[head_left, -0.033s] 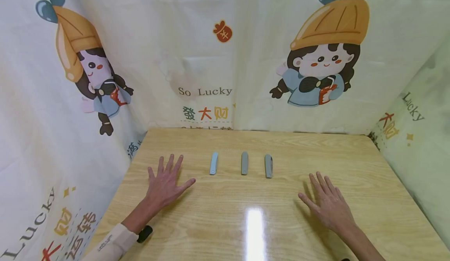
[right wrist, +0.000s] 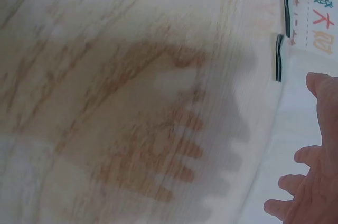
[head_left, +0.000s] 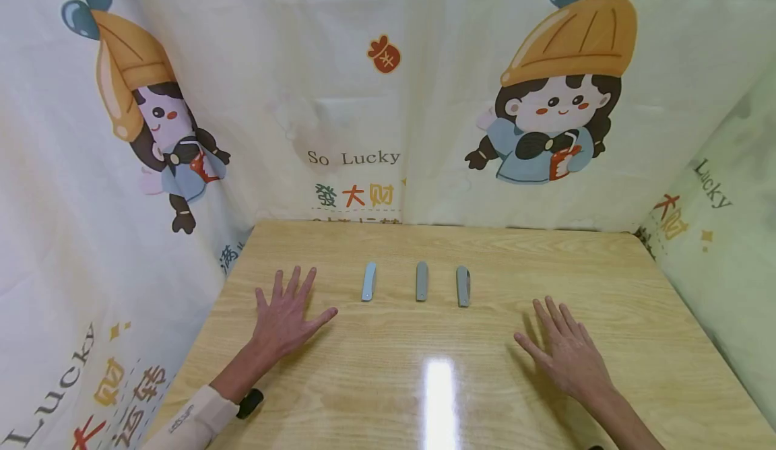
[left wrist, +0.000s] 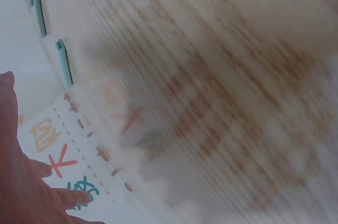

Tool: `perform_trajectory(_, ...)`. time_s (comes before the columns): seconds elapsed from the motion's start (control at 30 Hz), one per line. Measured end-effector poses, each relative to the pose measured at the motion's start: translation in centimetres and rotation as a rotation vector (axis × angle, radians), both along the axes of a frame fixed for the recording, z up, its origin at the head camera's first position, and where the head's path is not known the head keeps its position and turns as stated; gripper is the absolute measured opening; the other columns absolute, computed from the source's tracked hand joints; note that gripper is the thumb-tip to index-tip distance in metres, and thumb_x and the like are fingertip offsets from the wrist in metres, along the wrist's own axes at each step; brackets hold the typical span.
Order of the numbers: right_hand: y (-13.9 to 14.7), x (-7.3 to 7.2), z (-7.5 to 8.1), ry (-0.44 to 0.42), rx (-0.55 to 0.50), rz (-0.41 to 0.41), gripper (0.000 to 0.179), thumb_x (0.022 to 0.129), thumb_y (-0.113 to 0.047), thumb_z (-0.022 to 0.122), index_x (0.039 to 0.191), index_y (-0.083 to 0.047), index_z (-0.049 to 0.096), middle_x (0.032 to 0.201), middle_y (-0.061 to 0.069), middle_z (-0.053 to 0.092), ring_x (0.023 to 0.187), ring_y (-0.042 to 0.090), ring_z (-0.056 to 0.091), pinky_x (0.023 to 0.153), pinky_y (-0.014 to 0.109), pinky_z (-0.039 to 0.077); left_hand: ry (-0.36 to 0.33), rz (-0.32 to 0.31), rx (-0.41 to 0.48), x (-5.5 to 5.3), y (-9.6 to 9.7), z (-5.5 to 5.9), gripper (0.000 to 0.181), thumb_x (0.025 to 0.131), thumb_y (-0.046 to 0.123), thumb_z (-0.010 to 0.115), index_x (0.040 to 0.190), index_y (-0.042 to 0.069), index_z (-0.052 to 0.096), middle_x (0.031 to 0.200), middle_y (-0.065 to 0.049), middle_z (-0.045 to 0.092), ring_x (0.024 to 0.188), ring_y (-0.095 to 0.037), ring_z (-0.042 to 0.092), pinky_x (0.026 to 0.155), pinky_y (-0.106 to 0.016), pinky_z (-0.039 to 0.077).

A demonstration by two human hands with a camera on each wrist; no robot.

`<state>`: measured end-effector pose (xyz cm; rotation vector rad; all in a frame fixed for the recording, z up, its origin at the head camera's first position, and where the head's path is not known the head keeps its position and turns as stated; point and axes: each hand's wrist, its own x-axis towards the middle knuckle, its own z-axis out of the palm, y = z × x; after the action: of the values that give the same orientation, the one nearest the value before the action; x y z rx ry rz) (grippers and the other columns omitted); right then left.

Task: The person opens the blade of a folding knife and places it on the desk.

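Three slim folding knives, folded up, lie spaced in a row on the wooden table. The light blue knife point(head_left: 368, 281) is on the left, a grey knife point(head_left: 422, 281) in the middle, and a second grey knife point(head_left: 463, 286) with a dark slot along its side on the right. My left hand point(head_left: 282, 322), fingers spread, is left of the blue knife and apart from it. To the right and nearer me, my right hand point(head_left: 570, 356) has its fingers extended and holds nothing. The wrist views show both hands above the tabletop, at the edge of the picture.
The light wooden table point(head_left: 339, 382) has a bright light reflection near its front. Printed cloth curtains point(head_left: 436, 100) hang behind it and along both sides, meeting its edges. A black band point(head_left: 249, 403) shows at my left wrist, beside a pale sleeve point(head_left: 200, 416).
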<state>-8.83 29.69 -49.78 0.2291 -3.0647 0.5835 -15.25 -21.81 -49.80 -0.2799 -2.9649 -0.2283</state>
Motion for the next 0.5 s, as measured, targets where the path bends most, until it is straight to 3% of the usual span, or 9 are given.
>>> perform_trajectory(0.27, -0.8, 0.0, 0.6, 0.072, -0.01, 0.017, 0.082, 0.102, -0.053, 0.054, 0.159, 0.001, 0.027, 0.16, 0.03, 0.024, 0.144, 0.052, 0.021, 0.109, 0.069, 0.02, -0.004, -0.012, 0.05, 0.2, 0.4, 0.3, 0.096, 0.089, 0.073, 0.056, 0.159, 0.011, 0.035, 0.159, -0.023, 0.034, 0.146, -0.048, 0.022, 0.106, -0.078, 0.013)
perform_trajectory(0.5, -2.6, -0.2, 0.8, 0.164, -0.072, 0.042, 0.07, 0.102, -0.045, 0.059, 0.151, 0.003, 0.042, 0.15, 0.028, 0.041, 0.132, 0.052, 0.038, 0.099, 0.07, 0.034, 0.016, -0.01, 0.129, 0.1, 1.4, 0.8, 0.089, 0.092, 0.065, 0.06, 0.155, 0.006, 0.04, 0.148, -0.022, 0.048, 0.136, -0.046, 0.038, 0.106, -0.072, 0.022)
